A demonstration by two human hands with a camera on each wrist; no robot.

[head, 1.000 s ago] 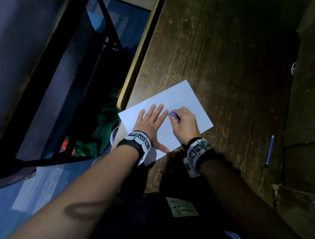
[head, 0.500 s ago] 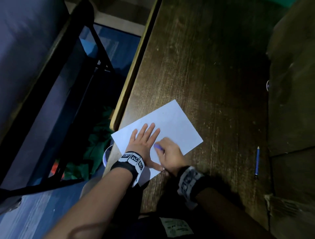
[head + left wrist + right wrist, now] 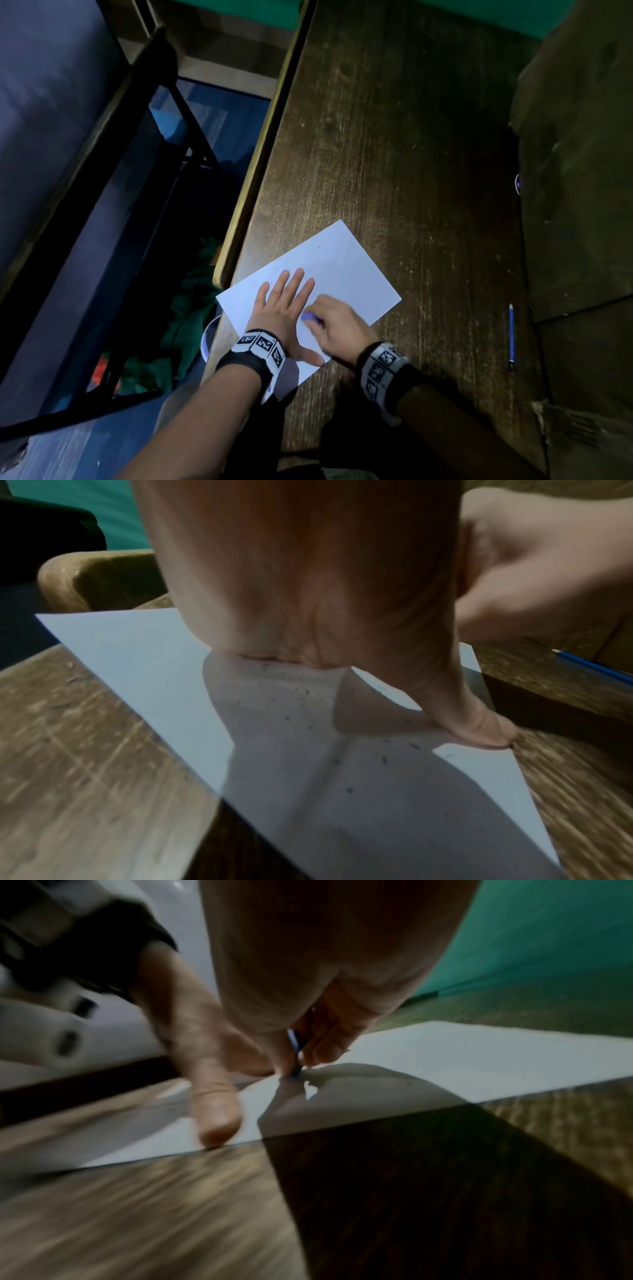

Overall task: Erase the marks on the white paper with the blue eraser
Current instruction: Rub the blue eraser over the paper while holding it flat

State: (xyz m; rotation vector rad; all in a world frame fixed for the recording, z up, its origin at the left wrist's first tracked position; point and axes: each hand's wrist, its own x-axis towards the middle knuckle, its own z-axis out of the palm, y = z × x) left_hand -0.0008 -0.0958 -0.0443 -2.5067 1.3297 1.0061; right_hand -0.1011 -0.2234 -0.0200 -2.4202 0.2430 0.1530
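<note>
A white paper [image 3: 346, 270] lies slanted on the dark wooden table [image 3: 394, 144], its near left corner overhanging the table's edge. My left hand [image 3: 286, 301] lies flat on it with fingers straight and thumb spread. Just to the right, my right hand [image 3: 337, 325] pinches the blue eraser [image 3: 310, 318] and holds its tip on the sheet. In the right wrist view the blue eraser [image 3: 294, 1053] shows between thumb and fingers, touching the white paper [image 3: 479, 1058]. In the left wrist view, dark eraser crumbs [image 3: 308, 710] dot the white paper [image 3: 143, 669] beneath my palm.
A blue pencil [image 3: 511, 335] lies on the table right of the paper, also seen as a blue pencil [image 3: 596, 666] in the left wrist view. A brown cardboard box [image 3: 582, 171] fills the right side. The table's left edge [image 3: 260, 164] drops to the floor.
The head camera has tilted, so paper and hands sit lower in view. My right hand with the eraser has moved from beyond the left fingertips toward me, beside the left palm. The left hand stays flat.
</note>
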